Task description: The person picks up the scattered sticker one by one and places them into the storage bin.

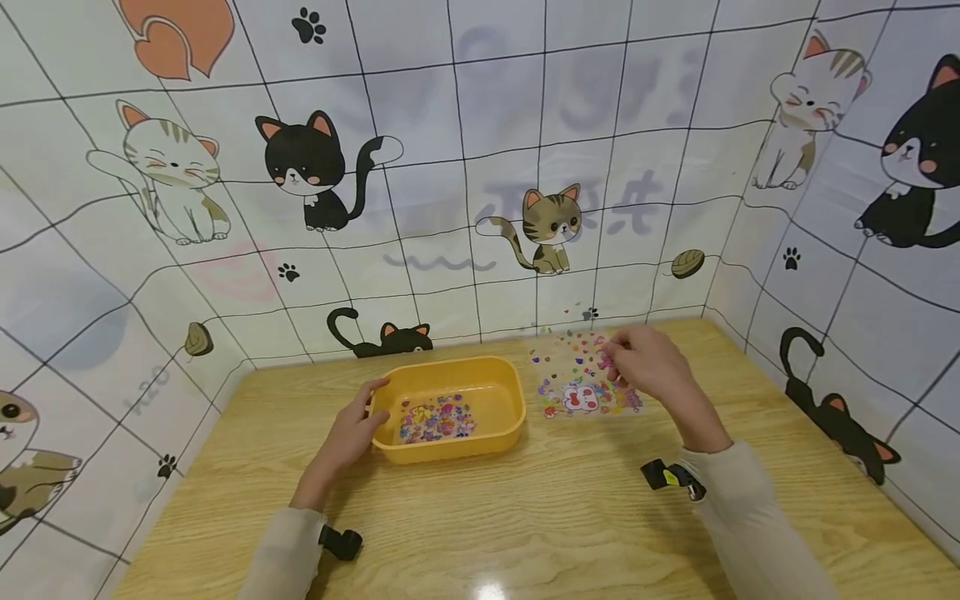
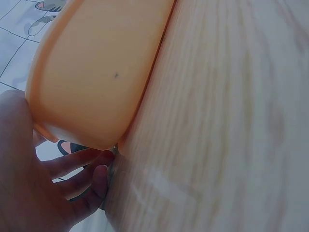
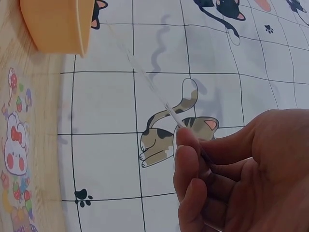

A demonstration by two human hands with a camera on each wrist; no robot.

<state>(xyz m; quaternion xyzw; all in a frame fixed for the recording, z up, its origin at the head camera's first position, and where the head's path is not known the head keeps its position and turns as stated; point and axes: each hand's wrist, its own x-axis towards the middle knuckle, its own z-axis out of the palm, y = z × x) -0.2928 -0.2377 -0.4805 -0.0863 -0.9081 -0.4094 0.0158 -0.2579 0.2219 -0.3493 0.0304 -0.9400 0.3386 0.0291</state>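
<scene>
My left hand (image 1: pixel 351 429) holds the left end of a yellow plastic basin (image 1: pixel 450 452), thumb at the rim. In the left wrist view its other fingers (image 2: pixel 99 181) curl low beside the basin's outer end (image 2: pixel 96 72). Small colourful stickers or sequins (image 1: pixel 437 419) lie inside the basin. My right hand (image 1: pixel 648 358) pinches a thin clear sheet (image 1: pixel 566 354) with small coloured pieces on it, raised and seen nearly edge-on in the right wrist view (image 3: pixel 149 87). Under it on the table lies a clear sticker sheet (image 1: pixel 581 398) with a white rabbit in a red bow.
The wood-grain table (image 1: pixel 487 517) carries the basin left of the sticker sheet. A white gridded cloth with cartoon cats (image 1: pixel 555 229) hangs close behind the table and along its sides. Black cameras (image 1: pixel 341 542) are strapped to both wrists.
</scene>
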